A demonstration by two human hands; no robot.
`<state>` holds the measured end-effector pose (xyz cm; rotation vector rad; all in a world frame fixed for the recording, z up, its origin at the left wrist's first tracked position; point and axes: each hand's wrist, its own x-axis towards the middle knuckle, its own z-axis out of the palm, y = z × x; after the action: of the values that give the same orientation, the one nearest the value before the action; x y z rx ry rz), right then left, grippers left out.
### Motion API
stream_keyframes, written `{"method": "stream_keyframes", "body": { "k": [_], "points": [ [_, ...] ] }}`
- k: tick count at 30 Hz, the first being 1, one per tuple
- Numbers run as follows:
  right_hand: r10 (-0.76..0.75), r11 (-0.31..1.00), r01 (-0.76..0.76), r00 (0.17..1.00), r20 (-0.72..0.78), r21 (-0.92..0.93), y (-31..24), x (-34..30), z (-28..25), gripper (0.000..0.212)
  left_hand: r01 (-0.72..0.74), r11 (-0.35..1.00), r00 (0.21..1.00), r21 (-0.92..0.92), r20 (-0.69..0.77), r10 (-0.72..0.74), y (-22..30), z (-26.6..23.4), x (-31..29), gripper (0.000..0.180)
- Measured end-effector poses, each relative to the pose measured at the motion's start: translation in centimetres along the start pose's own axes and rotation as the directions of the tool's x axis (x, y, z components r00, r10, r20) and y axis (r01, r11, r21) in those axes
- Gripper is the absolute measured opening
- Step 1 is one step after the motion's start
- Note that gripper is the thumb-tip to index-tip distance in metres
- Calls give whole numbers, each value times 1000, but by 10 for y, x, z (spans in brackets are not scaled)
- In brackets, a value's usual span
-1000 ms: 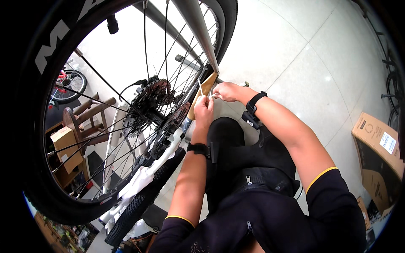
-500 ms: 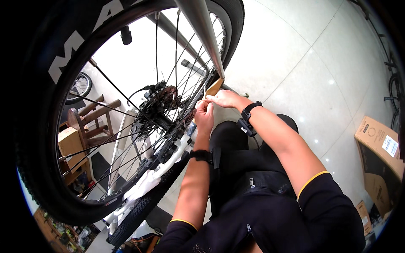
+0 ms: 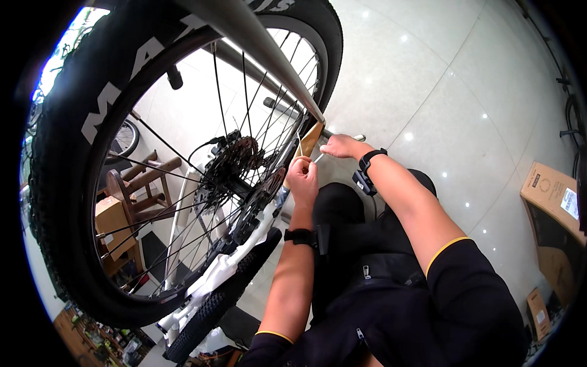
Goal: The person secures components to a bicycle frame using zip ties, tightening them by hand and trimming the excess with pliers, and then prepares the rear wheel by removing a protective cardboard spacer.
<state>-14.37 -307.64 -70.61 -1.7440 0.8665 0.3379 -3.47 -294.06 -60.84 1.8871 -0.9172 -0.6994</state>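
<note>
A thin white strip (image 3: 300,145), its exact kind too small to tell, shows by a piece of brown cardboard (image 3: 312,138) at the lower end of a silver tube (image 3: 269,52). The fingers of my left hand (image 3: 302,178) are pinched together on it, just below the cardboard. A short white length runs from there to my right hand (image 3: 342,147), which is closed on its end a little to the right. Beside my left hand is the spoked rear wheel (image 3: 55,208) of a bicycle, with its cassette (image 3: 246,150) and black disc rotor (image 3: 269,183).
White wrapped frame parts (image 3: 214,275) and a second knobby tyre (image 3: 202,315) lie below the wheel. Behind the spokes are a wooden stool (image 3: 119,192) and a small carton (image 3: 113,220). Larger cartons (image 3: 550,189) stand at the right on pale floor tiles (image 3: 428,110).
My right hand has drawn away from my left, to the right, and a white length now shows between them. My left hand has dropped slightly. The whole view has shifted a little.
</note>
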Motion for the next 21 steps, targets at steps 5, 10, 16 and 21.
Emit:
{"method": "stream_keyframes", "body": {
  "k": [5,10,16,21],
  "points": [
    [-17,991,21,999,27,-130,2,4,-15,57,32,999,999,33,-16,-32,7,-2,5,20],
    [-32,960,52,997,77,-277,8,11,-30,60,-33,952,999,304,7,32,13,7,7,24],
    [-110,943,115,993,32,-312,12,15,-25,55,-108,822,986,558,-48,163,11,18,-3,10],
    [-4,938,-29,995,-96,-345,28,12,-69,46,-45,700,992,713,114,-53,30,-15,3,11]
  ]
}}
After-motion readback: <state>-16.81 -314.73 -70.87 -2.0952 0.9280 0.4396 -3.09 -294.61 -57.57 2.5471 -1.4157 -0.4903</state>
